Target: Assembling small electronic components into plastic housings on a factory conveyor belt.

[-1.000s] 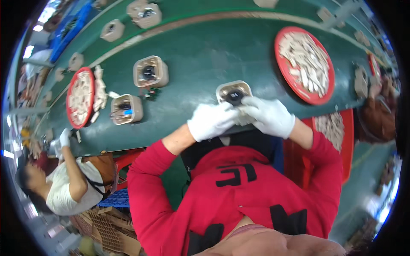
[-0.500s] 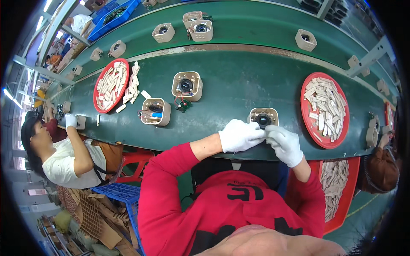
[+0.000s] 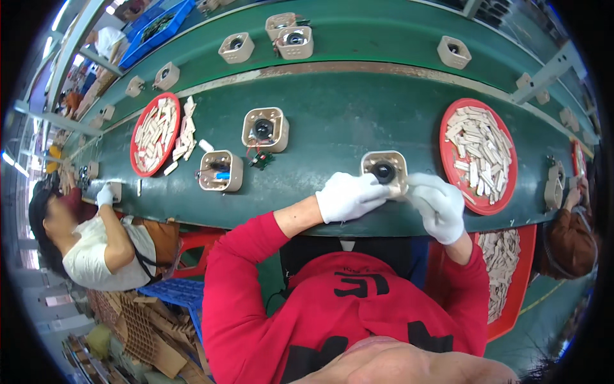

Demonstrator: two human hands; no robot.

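A beige square housing with a black round speaker inside sits on the green bench in front of me. My left hand, in a white glove, has its fingers closed against the housing's near left side. At the right side of the same housing, my right hand, also gloved, is bent and smeared by motion. Whether anything is in its fingers does not show. Left of my hands stand a second housing with a small green circuit board beside it and a third housing with blue inside.
Red trays of small whitish pieces lie at right and left, with loose pieces by the left one. More housings stand on the green belt beyond. A co-worker sits at left. A red bin stands right of me.
The view has shifted a little. My right hand has drawn away to the right from the speaker's near edge, and my left hand stays at the housing's near left side.
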